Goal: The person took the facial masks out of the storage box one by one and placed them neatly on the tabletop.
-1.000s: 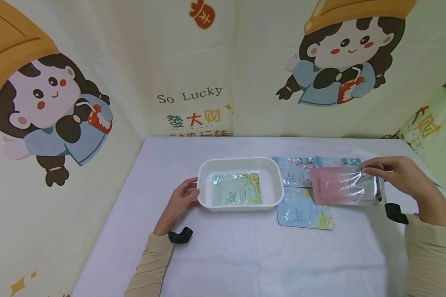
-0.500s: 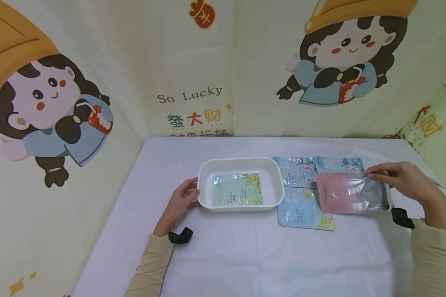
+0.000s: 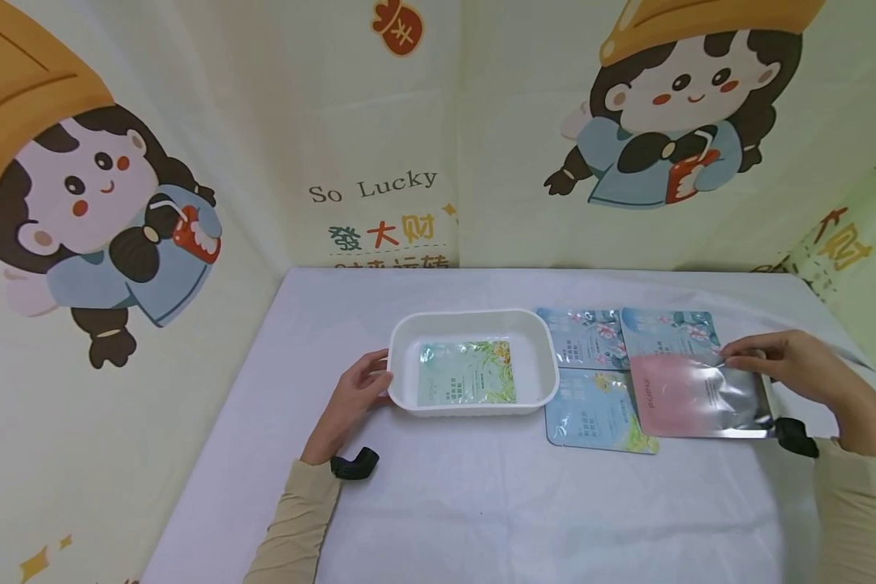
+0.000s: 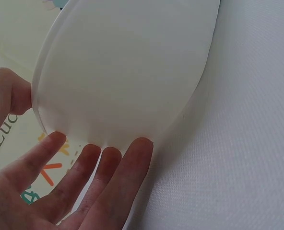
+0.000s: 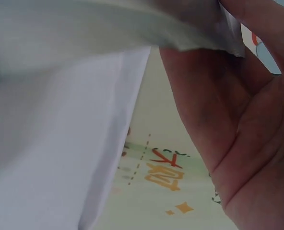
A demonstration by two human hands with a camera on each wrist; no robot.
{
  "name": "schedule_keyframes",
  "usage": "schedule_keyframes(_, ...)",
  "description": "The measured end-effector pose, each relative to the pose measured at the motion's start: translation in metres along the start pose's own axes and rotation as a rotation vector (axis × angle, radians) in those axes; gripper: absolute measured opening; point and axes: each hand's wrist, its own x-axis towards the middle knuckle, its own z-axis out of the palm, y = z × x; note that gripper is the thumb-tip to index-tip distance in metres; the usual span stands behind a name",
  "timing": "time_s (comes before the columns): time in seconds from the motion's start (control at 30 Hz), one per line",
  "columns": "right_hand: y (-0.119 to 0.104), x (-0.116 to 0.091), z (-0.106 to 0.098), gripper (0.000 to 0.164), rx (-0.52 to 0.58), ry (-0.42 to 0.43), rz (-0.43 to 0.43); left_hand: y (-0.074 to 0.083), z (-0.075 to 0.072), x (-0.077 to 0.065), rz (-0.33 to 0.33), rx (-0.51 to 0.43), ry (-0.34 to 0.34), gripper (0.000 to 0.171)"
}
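Note:
My right hand [image 3: 803,365] pinches a pink and silver sachet [image 3: 701,397] at its upper edge, between thumb and fingers. The sachet overlaps two blue sachets in the head view; its silver back [image 5: 84,28] fills the top of the right wrist view. My left hand [image 3: 350,401] holds the left end of a white plastic tray [image 3: 400,357]. In the left wrist view the thumb lies at the tray's rim, and the fingertips [image 4: 142,146] touch its outer wall. Inside the tray a green floral sachet [image 3: 465,371] lies flat.
Blue floral sachets lie right of the tray: one at the back left [image 3: 580,337], another at the back right [image 3: 667,328], and a third in front [image 3: 591,410]. A white cloth [image 3: 482,503] covers the table. Printed curtains [image 3: 511,162] hang behind it.
My right hand has moved the pink and silver sachet toward me and slightly right, uncovering more of the back right blue sachet. The left hand and tray stay put.

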Motion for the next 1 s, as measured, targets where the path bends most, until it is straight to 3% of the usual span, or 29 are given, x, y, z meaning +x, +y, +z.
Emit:
schedule_keyframes(0.27, 0.007, -0.001, 0.008, 0.014, 0.040, -0.031, -0.055, 0.002, 0.000, 0.000, -0.005, -0.006, 0.000, 0.049)
schedule_keyframes(0.7, 0.013, 0.001, 0.012, 0.029, 0.003, -0.168, 0.056, 0.002, 0.001, -0.001, -0.004, 0.014, 0.005, 0.049)
schedule_keyframes(1.0, 0.015, 0.001, 0.016, 0.030, -0.026, -0.182, 0.060, 0.000, 0.001, -0.002, 0.016, -0.002, -0.004, 0.049)
